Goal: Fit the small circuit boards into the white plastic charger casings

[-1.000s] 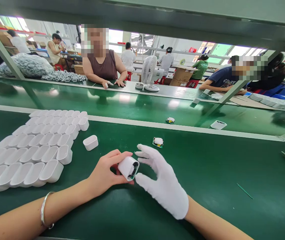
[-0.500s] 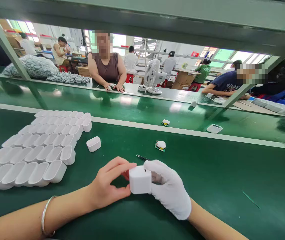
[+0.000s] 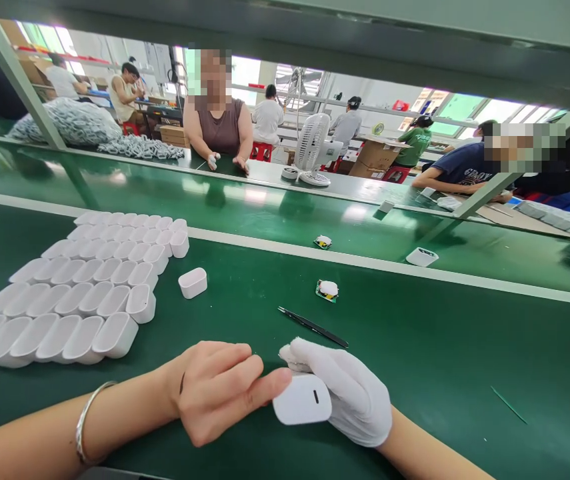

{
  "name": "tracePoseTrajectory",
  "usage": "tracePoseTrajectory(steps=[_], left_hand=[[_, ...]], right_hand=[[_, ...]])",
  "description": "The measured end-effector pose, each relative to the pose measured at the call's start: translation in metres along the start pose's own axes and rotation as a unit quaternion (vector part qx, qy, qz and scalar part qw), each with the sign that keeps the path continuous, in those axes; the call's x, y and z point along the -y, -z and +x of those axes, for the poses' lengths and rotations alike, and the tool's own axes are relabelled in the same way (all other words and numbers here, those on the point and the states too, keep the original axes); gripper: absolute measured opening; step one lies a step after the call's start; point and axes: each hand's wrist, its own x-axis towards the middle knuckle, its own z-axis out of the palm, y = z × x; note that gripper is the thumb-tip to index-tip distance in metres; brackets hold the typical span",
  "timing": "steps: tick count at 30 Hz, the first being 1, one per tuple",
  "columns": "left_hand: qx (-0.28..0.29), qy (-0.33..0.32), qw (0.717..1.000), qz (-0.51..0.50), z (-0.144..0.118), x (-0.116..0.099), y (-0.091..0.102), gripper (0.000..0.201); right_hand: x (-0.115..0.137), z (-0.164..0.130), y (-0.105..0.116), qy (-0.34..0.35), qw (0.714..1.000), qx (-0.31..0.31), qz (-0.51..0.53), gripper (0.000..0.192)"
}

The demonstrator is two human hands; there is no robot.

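Observation:
My gloved right hand (image 3: 357, 393) is closed around a white plastic casing (image 3: 301, 405). Its end face, with a small dark slot, is tilted up toward me. My bare left hand (image 3: 225, 390) has its fingers curled, and the index fingertip rests on the casing's upper left edge. The left thumb is mostly hidden. Just beyond my right hand lies a pair of black tweezers (image 3: 313, 325). Farther out is a small circuit board (image 3: 327, 291) with a white part on top. A single open white casing (image 3: 193, 283) stands left of centre.
Rows of open white casings (image 3: 115, 333) fill the left side. Past the pale strip lie another board (image 3: 323, 242) and a filled casing (image 3: 422, 257). A green wire (image 3: 509, 405) lies at right. Across the bench are a white fan (image 3: 312, 150) and a seated person (image 3: 218, 127).
The casing has turned so its slotted end now faces me, and has moved slightly down and right. My left fingers have curled in. The tweezers have come into fuller view.

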Motion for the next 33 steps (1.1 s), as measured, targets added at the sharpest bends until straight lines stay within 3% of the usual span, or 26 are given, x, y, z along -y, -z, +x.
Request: tracePoseTrajectory(steps=[3,6,8,10,12,15,18,22,26,28,29,31,33], left_hand=[[-0.003,0.033,0.999,-0.005,-0.006,-0.003,-0.006,0.012],[-0.004,0.149,0.986,-0.071,-0.014,-0.007,-0.017,0.024],[0.009,0.270,0.944,-0.187,-0.016,-0.010,-0.023,0.034],[0.036,0.378,0.868,-0.320,-0.015,-0.011,-0.026,0.045],[0.070,0.450,0.792,-0.406,-0.011,-0.011,-0.027,0.050],[0.089,0.515,0.723,-0.452,-0.006,-0.011,-0.025,0.047],[0.086,0.552,0.678,-0.477,-0.004,-0.014,-0.024,0.046],[0.085,0.578,0.651,-0.485,-0.003,-0.018,-0.025,0.050],[0.092,0.615,0.608,-0.493,-0.004,-0.014,-0.030,0.042],[0.088,0.612,0.617,-0.487,-0.007,-0.011,-0.032,0.039],[0.082,0.593,0.647,-0.473,-0.009,-0.010,-0.033,0.040],[0.049,0.503,0.759,-0.411,-0.014,-0.009,-0.033,0.041],[0.004,0.353,0.884,-0.306,-0.019,-0.010,-0.030,0.041]], right_hand=[[0.002,0.000,0.003,0.025,1.000,0.010,0.000,0.028],[0.005,0.006,0.005,0.046,0.999,-0.008,-0.014,0.031],[0.006,0.012,0.005,0.039,0.999,-0.025,-0.010,0.039],[0.007,0.017,0.003,-0.009,0.999,-0.034,0.033,0.048],[0.007,0.020,0.001,-0.081,0.991,-0.027,0.102,0.053],[0.010,0.019,-0.001,-0.152,0.979,-0.018,0.138,0.055],[0.017,0.018,0.001,-0.159,0.978,-0.026,0.130,0.049],[0.024,0.021,0.004,-0.154,0.975,-0.002,0.159,0.040],[0.016,0.026,0.001,-0.230,0.954,-0.005,0.192,0.053],[0.009,0.027,-0.001,-0.246,0.947,-0.009,0.208,0.060],[0.006,0.027,-0.003,-0.233,0.950,-0.016,0.207,0.060],[0.002,0.024,-0.004,-0.159,0.972,-0.045,0.167,0.053],[0.000,0.019,-0.003,-0.051,0.993,-0.073,0.076,0.043]])
